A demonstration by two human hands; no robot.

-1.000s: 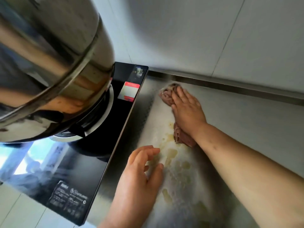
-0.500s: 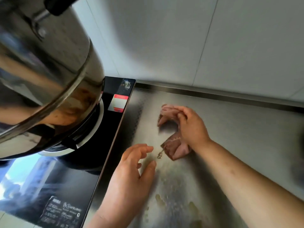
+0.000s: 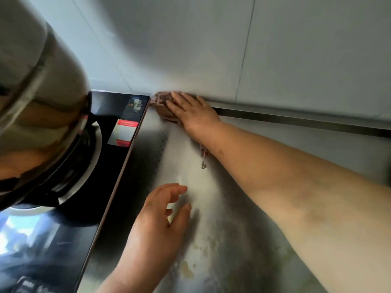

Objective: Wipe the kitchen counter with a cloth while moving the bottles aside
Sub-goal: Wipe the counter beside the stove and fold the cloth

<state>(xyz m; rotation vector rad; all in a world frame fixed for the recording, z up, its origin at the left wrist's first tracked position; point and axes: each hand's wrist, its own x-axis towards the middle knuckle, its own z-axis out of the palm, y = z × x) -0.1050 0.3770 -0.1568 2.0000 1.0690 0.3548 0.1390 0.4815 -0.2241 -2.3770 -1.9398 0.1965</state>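
Note:
My right hand (image 3: pixel 193 113) lies flat on a brownish-pink cloth (image 3: pixel 161 103), pressing it onto the steel counter (image 3: pixel 243 218) at the back corner, where the wall meets the cooktop. A frayed end of the cloth shows under my wrist. My left hand (image 3: pixel 160 225) rests on the counter nearer to me, fingers apart and empty, beside the cooktop edge. Yellowish stains mark the counter near the front. No bottles are in view.
A black induction cooktop (image 3: pixel 118 166) borders the counter on the left, with a large steel pot (image 3: pixel 38 115) standing on it. A tiled wall (image 3: pixel 254 49) and a dark back ledge (image 3: pixel 296 121) close off the far side.
My right hand has pushed the cloth from mid-counter back to the far corner by the wall and flattened on it. My left hand has stayed roughly in place.

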